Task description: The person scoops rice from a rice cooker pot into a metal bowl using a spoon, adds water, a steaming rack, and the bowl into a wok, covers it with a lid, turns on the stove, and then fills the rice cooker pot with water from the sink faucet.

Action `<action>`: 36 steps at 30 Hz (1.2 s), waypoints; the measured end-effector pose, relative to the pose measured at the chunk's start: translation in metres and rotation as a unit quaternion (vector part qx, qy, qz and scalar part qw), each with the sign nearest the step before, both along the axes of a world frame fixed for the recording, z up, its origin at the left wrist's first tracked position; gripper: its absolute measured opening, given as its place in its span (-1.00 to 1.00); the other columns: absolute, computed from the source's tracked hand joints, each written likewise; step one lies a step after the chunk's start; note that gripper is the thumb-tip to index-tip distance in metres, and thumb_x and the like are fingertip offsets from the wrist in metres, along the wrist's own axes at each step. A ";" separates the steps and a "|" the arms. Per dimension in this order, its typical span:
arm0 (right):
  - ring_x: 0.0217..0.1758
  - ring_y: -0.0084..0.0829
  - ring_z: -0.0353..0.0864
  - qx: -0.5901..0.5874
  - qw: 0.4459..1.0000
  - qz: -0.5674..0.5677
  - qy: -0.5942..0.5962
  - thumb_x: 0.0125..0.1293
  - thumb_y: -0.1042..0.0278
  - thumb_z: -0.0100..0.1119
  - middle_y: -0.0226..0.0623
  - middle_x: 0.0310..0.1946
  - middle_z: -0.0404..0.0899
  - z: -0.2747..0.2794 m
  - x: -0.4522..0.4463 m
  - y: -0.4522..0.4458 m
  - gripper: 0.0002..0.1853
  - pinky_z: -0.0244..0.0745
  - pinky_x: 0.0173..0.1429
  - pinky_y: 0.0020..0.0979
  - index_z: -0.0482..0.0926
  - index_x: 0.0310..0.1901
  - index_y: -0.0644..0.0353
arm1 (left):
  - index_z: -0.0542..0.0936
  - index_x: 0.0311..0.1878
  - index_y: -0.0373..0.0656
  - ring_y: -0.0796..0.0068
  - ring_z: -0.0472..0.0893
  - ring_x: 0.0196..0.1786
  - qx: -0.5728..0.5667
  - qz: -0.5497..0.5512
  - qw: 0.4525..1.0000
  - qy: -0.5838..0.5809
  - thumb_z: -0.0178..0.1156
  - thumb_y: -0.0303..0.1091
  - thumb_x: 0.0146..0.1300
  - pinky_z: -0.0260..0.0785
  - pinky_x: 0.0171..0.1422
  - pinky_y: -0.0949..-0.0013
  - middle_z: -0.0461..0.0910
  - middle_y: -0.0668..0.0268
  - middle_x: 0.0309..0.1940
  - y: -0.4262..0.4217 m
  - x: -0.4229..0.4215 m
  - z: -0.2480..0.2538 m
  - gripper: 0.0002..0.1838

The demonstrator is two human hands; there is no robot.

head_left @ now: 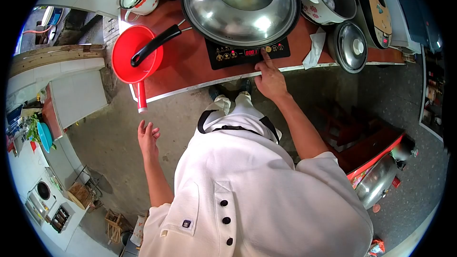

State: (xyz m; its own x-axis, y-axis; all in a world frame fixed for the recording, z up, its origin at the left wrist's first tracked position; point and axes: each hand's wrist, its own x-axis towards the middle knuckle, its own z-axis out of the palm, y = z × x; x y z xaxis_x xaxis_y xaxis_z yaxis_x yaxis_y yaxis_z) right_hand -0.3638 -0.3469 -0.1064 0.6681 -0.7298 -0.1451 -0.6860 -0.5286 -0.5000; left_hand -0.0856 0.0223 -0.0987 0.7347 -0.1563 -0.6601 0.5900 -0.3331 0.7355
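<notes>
The index finger of my right hand (272, 82) touches the black control panel (228, 57) of a cooker, just right of its lit red display; the other fingers are curled, with nothing seen in them. Behind the panel stands a large pan under a domed steel lid (209, 16), its black handle (159, 44) reaching left over a red plastic ladle (124, 72). Below the ladle's handle, my left hand (148, 138) hangs in the air with loosely bent fingers apart, holding nothing.
On the red tabletop (183, 74) are an enamel mug (143, 7), a white pot (328, 0), a smaller steel lid (351, 50), a white cloth (315, 50) and a rice cooker (378, 14). A red-edged wooden piece (376, 157) stands at the lower right.
</notes>
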 end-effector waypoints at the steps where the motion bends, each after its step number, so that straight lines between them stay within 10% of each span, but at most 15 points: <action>1: 0.04 -0.07 0.57 -0.015 1.000 0.000 -0.011 0.02 0.48 0.13 -0.15 0.44 0.12 0.000 -0.001 0.000 -0.80 0.50 0.06 -0.15 0.47 -0.25 0.13 | 0.18 0.38 -0.22 0.54 0.59 -0.36 -0.002 -0.001 1.000 0.001 0.20 -0.39 0.30 0.47 -0.38 0.49 0.48 0.28 -0.11 0.001 0.000 0.000 -0.37; 36: 0.16 -0.12 0.48 -0.015 1.000 0.016 0.007 0.01 0.47 0.14 -0.12 0.44 0.12 -0.002 -0.002 0.000 -0.81 0.48 0.12 -0.13 0.50 -0.27 0.16 | 0.23 0.34 -0.19 0.53 0.59 -0.36 -0.018 -0.017 1.000 -0.001 0.21 -0.38 0.30 0.45 -0.38 0.50 0.47 0.29 -0.14 -0.012 0.008 0.001 -0.41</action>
